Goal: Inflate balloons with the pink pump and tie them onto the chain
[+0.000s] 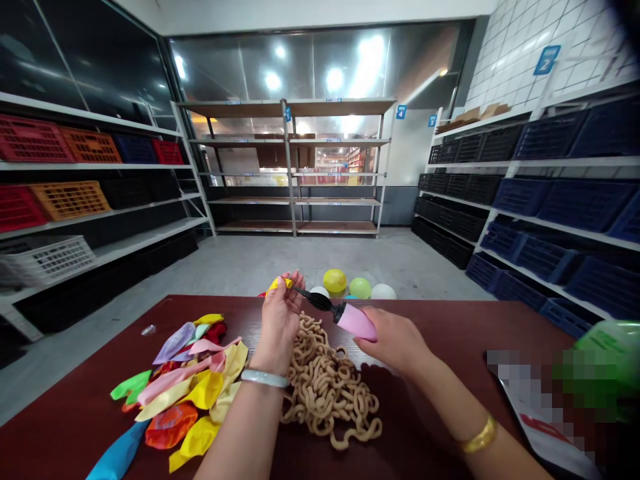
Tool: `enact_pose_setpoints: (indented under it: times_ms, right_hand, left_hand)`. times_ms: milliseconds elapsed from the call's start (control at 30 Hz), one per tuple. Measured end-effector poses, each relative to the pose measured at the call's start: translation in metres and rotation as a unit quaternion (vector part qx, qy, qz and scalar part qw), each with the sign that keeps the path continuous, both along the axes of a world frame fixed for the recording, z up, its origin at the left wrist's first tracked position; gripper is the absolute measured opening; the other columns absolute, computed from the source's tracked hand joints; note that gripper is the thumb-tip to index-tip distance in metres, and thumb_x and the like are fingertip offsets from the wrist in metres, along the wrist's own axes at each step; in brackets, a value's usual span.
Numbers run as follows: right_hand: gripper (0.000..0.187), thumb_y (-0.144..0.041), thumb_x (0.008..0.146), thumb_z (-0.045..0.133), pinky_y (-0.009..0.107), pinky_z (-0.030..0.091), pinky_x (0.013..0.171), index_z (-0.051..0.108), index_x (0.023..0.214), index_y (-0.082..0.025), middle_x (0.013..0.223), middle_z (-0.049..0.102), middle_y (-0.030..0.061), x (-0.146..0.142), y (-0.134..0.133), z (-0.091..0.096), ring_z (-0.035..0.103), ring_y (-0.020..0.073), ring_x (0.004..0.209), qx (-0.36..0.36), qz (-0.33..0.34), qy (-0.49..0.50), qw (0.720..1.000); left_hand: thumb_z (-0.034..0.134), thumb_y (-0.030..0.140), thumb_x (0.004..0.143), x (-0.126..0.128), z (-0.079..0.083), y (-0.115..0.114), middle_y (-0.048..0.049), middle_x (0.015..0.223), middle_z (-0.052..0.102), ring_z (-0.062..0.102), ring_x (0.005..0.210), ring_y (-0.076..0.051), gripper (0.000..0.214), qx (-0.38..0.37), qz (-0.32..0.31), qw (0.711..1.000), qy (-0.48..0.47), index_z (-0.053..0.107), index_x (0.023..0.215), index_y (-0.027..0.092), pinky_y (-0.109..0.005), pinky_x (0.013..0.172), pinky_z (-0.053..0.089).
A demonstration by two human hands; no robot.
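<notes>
My left hand [280,317] is raised over the dark red table [425,333], its fingers pinched on the neck of a limp yellow balloon [276,284]. My right hand [395,340] grips a pink hand pump [356,321] whose black nozzle [313,298] points left into the balloon's mouth. A tangle of beige plastic chain links [327,390] lies on the table under both hands. To the left is a loose pile of uninflated balloons [185,387] in several colours.
Inflated yellow, green and white balloons [353,285] lie on the floor beyond the table's far edge. Shelves with red, orange and white crates [65,200] line the left wall, blue and black crates [550,200] the right. A green object [607,340] sits at the table's right end.
</notes>
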State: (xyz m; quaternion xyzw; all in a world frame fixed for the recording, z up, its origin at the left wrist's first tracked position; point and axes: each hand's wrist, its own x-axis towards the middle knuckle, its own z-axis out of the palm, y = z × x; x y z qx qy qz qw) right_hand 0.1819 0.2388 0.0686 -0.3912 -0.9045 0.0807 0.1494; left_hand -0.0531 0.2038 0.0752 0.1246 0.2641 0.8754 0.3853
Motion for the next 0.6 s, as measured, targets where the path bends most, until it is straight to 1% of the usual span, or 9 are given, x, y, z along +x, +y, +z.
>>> enact_pose_setpoints:
  times_ms: [100,167,267,333,433,600]
  right_hand:
    - [0.045,-0.044,0.083,0.057,0.036,0.042,0.077,0.056,0.124,-0.024,0.117,0.069,0.0075,0.002,0.001,0.000,0.065,0.0296,0.101,-0.003,0.000,0.009,1.000]
    - [0.045,-0.045,0.082,0.059,0.036,0.041,0.076,0.056,0.123,-0.025,0.116,0.069,0.0071,0.002,0.002,0.000,0.065,0.0294,0.101,-0.004,0.004,0.017,1.000]
    - [0.045,-0.046,0.081,0.060,0.036,0.041,0.075,0.057,0.121,-0.025,0.113,0.069,0.0072,0.001,0.004,-0.002,0.065,0.0296,0.100,-0.005,0.003,0.027,1.000]
    - [0.046,-0.046,0.081,0.061,0.036,0.041,0.074,0.057,0.120,-0.024,0.110,0.070,0.0077,0.000,0.004,-0.003,0.065,0.0301,0.099,-0.012,-0.001,0.032,0.999]
    - [0.045,-0.048,0.080,0.063,0.035,0.040,0.073,0.059,0.118,-0.024,0.107,0.071,0.0076,-0.001,0.005,-0.004,0.066,0.0300,0.096,-0.037,-0.004,0.043,0.998]
    - [0.051,-0.048,0.078,0.065,0.035,0.041,0.074,0.059,0.124,-0.027,0.110,0.071,0.0070,-0.003,0.005,-0.008,0.066,0.0306,0.097,-0.076,0.007,0.084,0.994]
  left_hand:
    - [0.057,0.021,0.094,0.001,0.002,-0.002,-0.0110,0.094,0.074,0.073,0.091,-0.020,0.012,-0.013,0.002,1.000,0.019,0.065,0.089,0.013,-0.033,0.087,0.057]
    - [0.060,0.021,0.091,0.004,0.003,-0.002,-0.0103,0.093,0.074,0.073,0.088,-0.019,0.010,-0.016,-0.013,0.999,0.046,0.065,0.089,0.013,-0.032,0.082,0.058]
    - [0.066,0.025,0.088,0.008,0.003,-0.003,-0.0095,0.094,0.074,0.073,0.085,-0.018,0.013,-0.030,-0.037,0.995,0.087,0.066,0.089,0.013,-0.026,0.073,0.057]
    - [0.069,0.028,0.086,0.011,0.003,-0.002,-0.0094,0.094,0.074,0.073,0.083,-0.017,0.016,-0.042,-0.034,0.994,0.100,0.066,0.091,0.013,-0.024,0.070,0.057]
    - [0.072,0.027,0.083,0.013,0.003,-0.002,-0.0093,0.092,0.075,0.073,0.083,-0.016,0.020,-0.045,-0.034,0.994,0.097,0.065,0.096,0.014,-0.025,0.072,0.057]
    - [0.073,0.028,0.083,0.021,0.004,-0.002,-0.0116,0.095,0.075,0.073,0.090,-0.019,0.020,-0.029,-0.078,0.991,0.108,0.065,0.093,0.012,-0.029,0.079,0.058]
